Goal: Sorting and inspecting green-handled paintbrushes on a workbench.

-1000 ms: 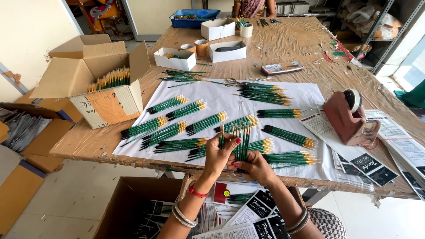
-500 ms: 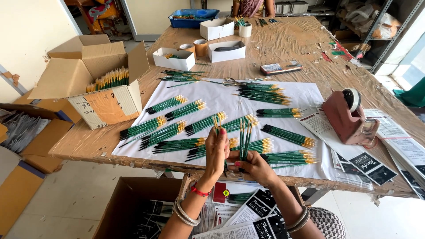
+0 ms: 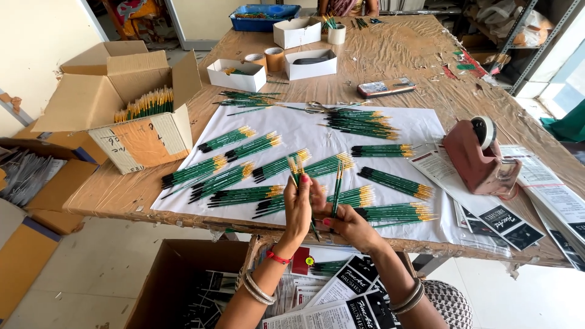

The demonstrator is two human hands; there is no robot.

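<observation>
My left hand stands upright at the table's near edge, gripping a few green-handled paintbrushes with pale bristle tips pointing up. My right hand is right beside it, pinching one green paintbrush held upright. Both hands hover over a white paper sheet on which several bundles of green paintbrushes lie in rows. Bangles ring both wrists; a red band sits on the left.
An open cardboard box full of brushes stands at the left. A red-brown tape dispenser and printed cards lie right. White trays, a cup and a blue bin sit farther back. A carton is below.
My left hand has risen and turned upright with its brushes. My right hand has stayed close beside it, keeping a single brush upright.
</observation>
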